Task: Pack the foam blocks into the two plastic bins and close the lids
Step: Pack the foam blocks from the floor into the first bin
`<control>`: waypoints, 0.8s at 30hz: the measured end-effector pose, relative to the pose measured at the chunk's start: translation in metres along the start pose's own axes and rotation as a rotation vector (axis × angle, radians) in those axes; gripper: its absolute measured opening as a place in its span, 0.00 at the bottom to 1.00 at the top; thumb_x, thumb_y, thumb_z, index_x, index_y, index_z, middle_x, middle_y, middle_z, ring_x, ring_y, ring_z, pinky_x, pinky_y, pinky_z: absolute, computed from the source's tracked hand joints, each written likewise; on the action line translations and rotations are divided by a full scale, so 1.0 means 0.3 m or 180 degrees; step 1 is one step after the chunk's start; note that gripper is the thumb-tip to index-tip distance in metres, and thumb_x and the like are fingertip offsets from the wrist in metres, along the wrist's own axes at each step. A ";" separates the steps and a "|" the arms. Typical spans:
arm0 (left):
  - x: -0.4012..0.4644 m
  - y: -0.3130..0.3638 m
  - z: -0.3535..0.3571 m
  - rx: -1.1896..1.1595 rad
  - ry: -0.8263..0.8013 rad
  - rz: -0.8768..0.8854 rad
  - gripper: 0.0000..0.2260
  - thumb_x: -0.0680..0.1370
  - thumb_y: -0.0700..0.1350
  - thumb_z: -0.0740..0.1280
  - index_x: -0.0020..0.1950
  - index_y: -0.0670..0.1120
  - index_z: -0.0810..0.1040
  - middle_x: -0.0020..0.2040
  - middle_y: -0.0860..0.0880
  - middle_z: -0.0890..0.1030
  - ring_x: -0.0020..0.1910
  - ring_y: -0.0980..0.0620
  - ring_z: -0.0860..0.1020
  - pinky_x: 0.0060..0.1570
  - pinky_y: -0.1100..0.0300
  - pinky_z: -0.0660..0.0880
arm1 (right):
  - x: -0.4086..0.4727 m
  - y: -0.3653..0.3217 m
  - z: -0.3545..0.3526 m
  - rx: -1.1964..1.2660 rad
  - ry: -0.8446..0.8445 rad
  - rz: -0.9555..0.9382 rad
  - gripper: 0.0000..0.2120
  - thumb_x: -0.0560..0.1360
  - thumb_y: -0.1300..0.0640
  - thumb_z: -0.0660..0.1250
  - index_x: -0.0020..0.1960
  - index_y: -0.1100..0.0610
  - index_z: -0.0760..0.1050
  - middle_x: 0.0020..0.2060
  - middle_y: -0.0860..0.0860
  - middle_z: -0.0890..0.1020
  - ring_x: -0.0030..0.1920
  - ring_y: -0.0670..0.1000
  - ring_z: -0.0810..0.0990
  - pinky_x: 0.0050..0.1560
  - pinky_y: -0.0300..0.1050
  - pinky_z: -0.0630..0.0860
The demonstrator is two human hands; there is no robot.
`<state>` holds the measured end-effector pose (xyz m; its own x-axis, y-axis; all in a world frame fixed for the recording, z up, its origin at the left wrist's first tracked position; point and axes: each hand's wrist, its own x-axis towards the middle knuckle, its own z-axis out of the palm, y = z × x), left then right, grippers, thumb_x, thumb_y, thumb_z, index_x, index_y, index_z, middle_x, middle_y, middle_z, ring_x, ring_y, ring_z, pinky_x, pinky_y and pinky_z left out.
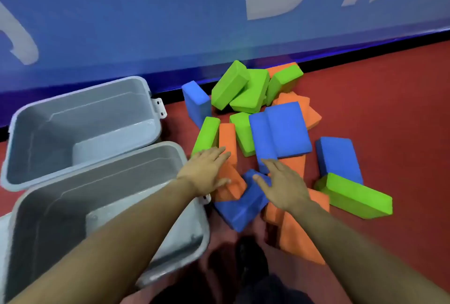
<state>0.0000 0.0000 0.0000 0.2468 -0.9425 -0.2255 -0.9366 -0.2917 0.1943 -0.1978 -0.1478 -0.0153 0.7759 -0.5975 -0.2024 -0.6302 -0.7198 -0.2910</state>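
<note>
Your left hand point(207, 170) reaches out flat, fingers straight and gripping nothing, over an orange block point(227, 138) and a green block point(207, 134) at the near left of the foam block pile point(267, 133). Your right hand point(282, 187) is spread open too, its fingers relaxed above a blue block point(243, 208) that leans on other orange blocks; whether it touches that block you cannot tell. The pile of green, blue and orange blocks lies on the red floor point(389, 99) against the blue wall point(121, 23). Left of the pile stand the two grey bins, lids off: the far bin point(29, 118) by the wall and the near bin point(43, 206) under your left forearm, both holding no blocks.
</note>
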 end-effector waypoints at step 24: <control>0.298 -0.076 0.326 0.0787 -0.0305 0.0295 0.42 0.64 0.65 0.76 0.72 0.49 0.67 0.69 0.52 0.68 0.70 0.47 0.63 0.67 0.51 0.64 | 0.410 0.218 0.403 0.0655 0.0406 0.1552 0.43 0.69 0.31 0.72 0.72 0.56 0.62 0.65 0.56 0.76 0.65 0.61 0.75 0.55 0.56 0.74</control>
<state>0.0192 -0.0618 -0.1179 0.1435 -0.9401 -0.3093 -0.9893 -0.1450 -0.0180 -0.1402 -0.2257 -0.1724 0.3775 -0.8921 -0.2484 -0.8877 -0.2722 -0.3713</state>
